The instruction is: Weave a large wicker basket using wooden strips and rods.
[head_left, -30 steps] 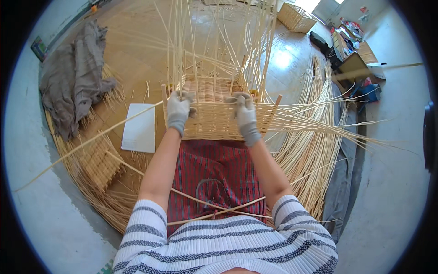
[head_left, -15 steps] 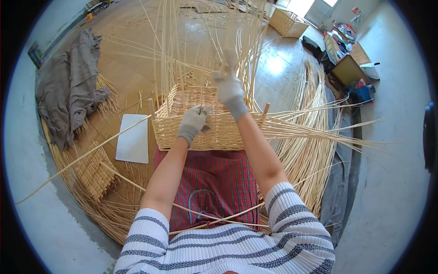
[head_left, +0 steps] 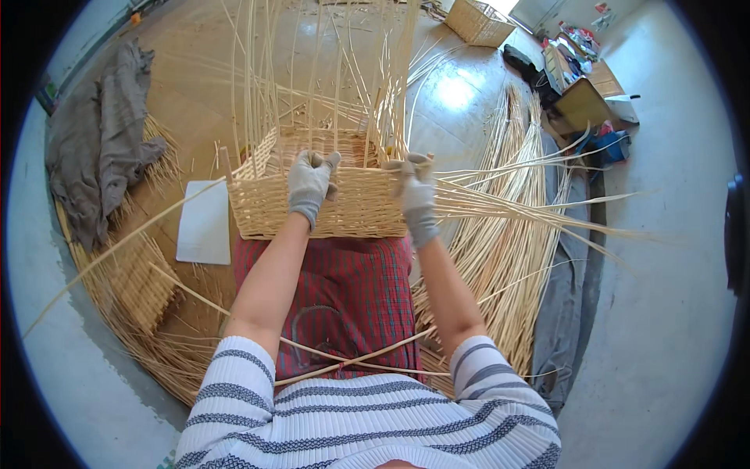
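A pale wicker basket (head_left: pixel 344 205) lies across my lap, half woven, with long upright rods (head_left: pixel 293 78) rising from its walls. My left hand (head_left: pixel 310 184), in a light glove with a grey cuff, is closed at the top of the near wall, thumb and fingers pinching the woven edge. My right hand (head_left: pixel 418 194), gloved too and slightly blurred, has its fingers curled together by the near right corner. What they hold there cannot be made out. Loose weaving rods (head_left: pixel 531 205) fan out to the right from that corner.
Bundled rods (head_left: pixel 500 250) cover the floor at right. On the left lie a grey cloth (head_left: pixel 98 148), a white board (head_left: pixel 203 223) and a small woven piece (head_left: pixel 137 281). A finished-looking basket (head_left: pixel 478 23) stands far back. Checked red cloth (head_left: pixel 351 301) covers my lap, crossed by rods.
My right hand has come down from among the upright rods to the basket's near right corner. My left hand stays at the near edge. The whole view has shifted slightly.
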`<state>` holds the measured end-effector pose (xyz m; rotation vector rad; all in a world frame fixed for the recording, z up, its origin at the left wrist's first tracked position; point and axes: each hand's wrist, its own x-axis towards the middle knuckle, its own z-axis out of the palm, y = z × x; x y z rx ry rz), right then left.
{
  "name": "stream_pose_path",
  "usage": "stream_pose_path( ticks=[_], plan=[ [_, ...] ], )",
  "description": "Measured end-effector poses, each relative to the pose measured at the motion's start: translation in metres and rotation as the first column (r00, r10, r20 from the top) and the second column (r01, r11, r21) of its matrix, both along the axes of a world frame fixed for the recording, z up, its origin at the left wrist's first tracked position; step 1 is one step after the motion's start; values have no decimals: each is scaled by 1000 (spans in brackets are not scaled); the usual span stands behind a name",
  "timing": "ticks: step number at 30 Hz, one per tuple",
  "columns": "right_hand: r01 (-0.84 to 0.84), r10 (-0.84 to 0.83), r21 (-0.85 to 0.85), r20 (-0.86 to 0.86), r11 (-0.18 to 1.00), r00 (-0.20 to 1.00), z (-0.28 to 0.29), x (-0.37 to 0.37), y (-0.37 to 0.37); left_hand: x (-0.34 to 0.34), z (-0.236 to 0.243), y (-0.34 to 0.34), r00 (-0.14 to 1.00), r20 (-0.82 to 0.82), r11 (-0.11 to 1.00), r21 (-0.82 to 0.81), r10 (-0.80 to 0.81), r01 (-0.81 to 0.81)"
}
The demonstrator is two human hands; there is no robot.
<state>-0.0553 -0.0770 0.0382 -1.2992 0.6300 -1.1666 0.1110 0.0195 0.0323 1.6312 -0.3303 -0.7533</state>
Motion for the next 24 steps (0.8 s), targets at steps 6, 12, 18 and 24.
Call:
stream_pose_path(
  ticks=[6, 12, 18, 24],
  plan=[
    [108, -121, 186, 58, 977, 991, -17, -66, -41, -19, 13, -15, 735, 660, 976, -11, -155, 216],
    [-86, -279, -737, -358, 671, 891, 54, 37, -81, -35, -2, -52, 702, 491, 848, 408, -517, 339],
    [142, -87, -323, 179, 936, 980, 45, 1, -69, -24, -12, -57, 810, 276, 830, 392, -517, 396],
    [174, -111, 74, -516, 982, 849, -6, -79, 18, -43, -6, -43, 892, 78, 895, 52, -445, 442]
  ],
)
